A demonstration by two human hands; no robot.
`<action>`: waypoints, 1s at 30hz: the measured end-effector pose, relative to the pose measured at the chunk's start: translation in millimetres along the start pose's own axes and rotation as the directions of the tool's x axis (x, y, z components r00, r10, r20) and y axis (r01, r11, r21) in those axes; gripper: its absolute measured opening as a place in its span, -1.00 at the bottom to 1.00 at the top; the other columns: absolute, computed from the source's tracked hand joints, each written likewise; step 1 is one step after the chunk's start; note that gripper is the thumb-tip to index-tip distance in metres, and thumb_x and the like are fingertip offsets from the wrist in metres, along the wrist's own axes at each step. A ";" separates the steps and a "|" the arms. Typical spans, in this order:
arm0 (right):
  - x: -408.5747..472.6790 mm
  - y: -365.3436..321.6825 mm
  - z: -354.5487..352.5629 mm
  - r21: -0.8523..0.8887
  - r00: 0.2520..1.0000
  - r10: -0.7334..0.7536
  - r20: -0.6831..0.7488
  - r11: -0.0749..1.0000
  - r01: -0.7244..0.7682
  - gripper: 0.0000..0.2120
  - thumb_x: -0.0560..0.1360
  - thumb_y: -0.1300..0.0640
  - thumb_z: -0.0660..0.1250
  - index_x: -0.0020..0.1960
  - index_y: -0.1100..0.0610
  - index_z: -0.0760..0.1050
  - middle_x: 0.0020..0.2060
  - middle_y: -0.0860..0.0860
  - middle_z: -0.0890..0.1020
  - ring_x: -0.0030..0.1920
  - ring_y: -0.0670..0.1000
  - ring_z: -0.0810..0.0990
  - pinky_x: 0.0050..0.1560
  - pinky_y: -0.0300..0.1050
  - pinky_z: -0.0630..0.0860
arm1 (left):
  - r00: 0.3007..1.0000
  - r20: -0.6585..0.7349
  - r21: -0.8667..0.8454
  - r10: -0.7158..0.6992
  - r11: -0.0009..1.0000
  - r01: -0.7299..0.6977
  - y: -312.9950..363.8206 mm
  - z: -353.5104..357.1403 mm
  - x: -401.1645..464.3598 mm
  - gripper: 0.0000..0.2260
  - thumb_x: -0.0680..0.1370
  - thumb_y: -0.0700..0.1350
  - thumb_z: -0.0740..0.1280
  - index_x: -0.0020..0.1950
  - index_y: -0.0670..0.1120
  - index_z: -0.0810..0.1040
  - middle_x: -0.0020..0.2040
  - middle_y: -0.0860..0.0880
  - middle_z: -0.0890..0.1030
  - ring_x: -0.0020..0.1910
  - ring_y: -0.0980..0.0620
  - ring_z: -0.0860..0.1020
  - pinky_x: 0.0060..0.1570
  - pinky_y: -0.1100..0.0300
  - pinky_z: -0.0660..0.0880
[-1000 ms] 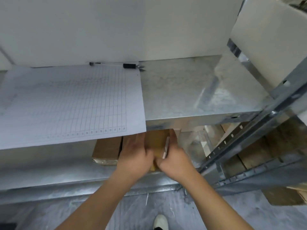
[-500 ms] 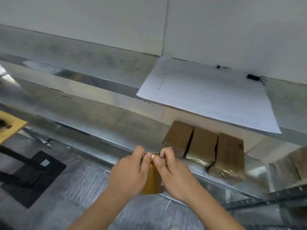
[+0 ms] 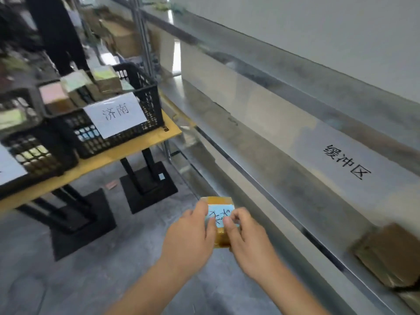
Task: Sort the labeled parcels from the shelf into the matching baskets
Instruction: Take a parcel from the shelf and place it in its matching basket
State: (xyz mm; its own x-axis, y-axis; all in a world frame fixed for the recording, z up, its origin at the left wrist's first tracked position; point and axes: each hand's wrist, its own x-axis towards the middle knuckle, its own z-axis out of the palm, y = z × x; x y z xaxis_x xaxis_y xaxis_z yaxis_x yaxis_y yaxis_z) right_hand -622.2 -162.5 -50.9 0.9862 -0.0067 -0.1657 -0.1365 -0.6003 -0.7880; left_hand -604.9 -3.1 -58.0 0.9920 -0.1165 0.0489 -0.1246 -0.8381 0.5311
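A small brown taped parcel point(image 3: 219, 202) with a light blue handwritten label sits between both hands, low over the floor beside the metal shelf point(image 3: 284, 160). My left hand point(image 3: 189, 237) grips its left side, thumb on the label. My right hand point(image 3: 246, 237) grips its right side, fingers curled over the label's edge. A black basket point(image 3: 150, 103) with a white paper sign holds several parcels on the yellow table point(image 3: 141, 142) at the left. A second black basket point(image 3: 34, 153) stands further left, partly cut off.
Another brown parcel point(image 3: 391, 253) lies on the lower shelf at the right. The shelf's front bears a white handwritten strip point(image 3: 345, 162). The table stands on black pedestal bases point(image 3: 147, 187). A person in dark clothes point(image 3: 56, 30) stands behind the baskets. Boxes lie further back.
The view has swung left from the shelf to the table with baskets. Both hands have carried the parcel away from the shelf and turned it label up.
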 end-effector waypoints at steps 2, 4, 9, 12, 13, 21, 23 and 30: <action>13.8 -13.1 17.7 -0.003 1.000 -0.005 -0.003 1.000 0.005 -0.90 0.64 -0.04 0.28 0.01 -0.11 0.35 -0.10 -0.13 0.60 -0.23 -0.21 0.54 -0.25 -0.37 0.40 | 0.998 -0.015 -0.015 -0.055 0.998 0.054 -16.7 -9.4 0.5 -0.77 0.63 0.07 0.14 0.27 0.13 0.25 0.01 0.07 0.51 -0.06 0.01 0.52 -0.11 0.04 0.48; 26.4 -24.0 31.5 0.036 1.000 -0.006 -0.001 0.999 0.006 -0.84 0.62 0.03 0.34 0.08 -0.15 0.36 0.05 -0.17 0.60 -0.14 -0.21 0.59 -0.20 -0.38 0.45 | 0.995 -0.036 -0.048 -0.089 0.995 0.087 -30.7 -15.4 2.3 -0.66 0.62 0.05 0.15 0.39 0.16 0.20 0.08 0.07 0.46 -0.01 0.03 0.50 -0.06 0.04 0.51; 64.4 -42.1 55.9 0.198 1.000 -0.008 -0.002 0.980 0.009 -0.64 0.56 0.23 0.42 0.16 -0.16 0.41 0.15 -0.19 0.58 0.18 -0.22 0.57 -0.08 -0.38 0.56 | 0.989 -0.063 -0.149 -0.133 0.981 0.122 -61.6 -19.5 24.2 -0.51 0.58 0.17 0.06 0.52 0.19 0.11 0.23 0.06 0.38 0.16 0.05 0.41 0.11 0.05 0.51; 93.2 -51.9 67.8 0.250 0.998 -0.043 0.051 0.968 0.029 -0.58 0.56 0.28 0.41 0.15 -0.21 0.41 0.09 -0.26 0.61 0.15 -0.33 0.55 -0.12 -0.40 0.56 | 0.987 -0.056 -0.127 -0.150 0.982 0.142 -76.0 -20.1 43.4 -0.44 0.64 0.20 0.01 0.59 0.30 -0.17 0.60 -0.05 0.05 0.55 -0.06 0.10 0.46 0.05 0.29; 104.0 -55.9 71.9 0.256 0.995 -0.057 0.079 0.966 0.035 -0.59 0.56 0.26 0.41 0.17 -0.21 0.41 0.07 -0.27 0.62 0.12 -0.35 0.56 -0.13 -0.39 0.56 | 0.983 -0.044 -0.122 -0.179 0.977 0.173 -81.0 -21.1 50.1 -0.43 0.66 0.19 0.00 0.57 0.34 -0.27 0.64 0.00 -0.14 0.60 -0.02 -0.06 0.52 0.06 0.18; 210.2 -97.0 120.3 0.267 0.942 -0.141 0.304 0.962 0.058 -0.63 0.59 0.20 0.39 0.27 -0.18 0.45 0.11 -0.24 0.65 0.13 -0.28 0.60 0.01 -0.21 0.65 | 0.899 -0.106 0.080 -0.425 0.898 0.434 -137.3 -61.3 112.1 -0.43 0.52 0.44 -0.29 0.48 0.40 -0.44 0.61 0.06 -0.36 0.59 -0.06 -0.34 0.59 -0.06 -0.16; 229.8 -110.8 139.6 0.256 0.916 -0.177 0.359 0.963 0.086 -0.64 0.60 0.19 0.38 0.30 -0.16 0.45 0.13 -0.23 0.63 0.14 -0.30 0.58 -0.03 -0.28 0.63 | 0.871 -0.155 0.143 -0.467 0.861 0.487 -157.5 -75.5 117.6 -0.41 0.56 0.41 -0.27 0.52 0.34 -0.41 0.62 0.00 -0.32 0.59 -0.09 -0.33 0.58 -0.07 -0.20; 261.3 -184.3 229.4 0.228 0.806 -0.249 0.536 0.963 0.146 -0.62 0.60 0.21 0.38 0.20 -0.25 0.46 0.09 -0.25 0.66 0.14 -0.21 0.62 -0.09 -0.32 0.59 | 0.696 -0.238 0.101 -0.678 0.695 0.712 -244.1 -134.6 94.1 -0.43 0.55 0.45 -0.25 0.44 0.41 -0.50 0.60 0.03 -0.40 0.52 0.02 -0.49 0.54 -0.02 -0.36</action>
State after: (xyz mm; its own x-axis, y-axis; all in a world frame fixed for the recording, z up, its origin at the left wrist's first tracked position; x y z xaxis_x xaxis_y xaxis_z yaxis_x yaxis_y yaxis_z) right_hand -361.0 129.8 -84.9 0.7786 0.5733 -0.2552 -0.0087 -0.3967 -0.9179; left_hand -478.3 262.3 -69.2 0.7796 0.6137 -0.1249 0.6173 -0.7193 0.3186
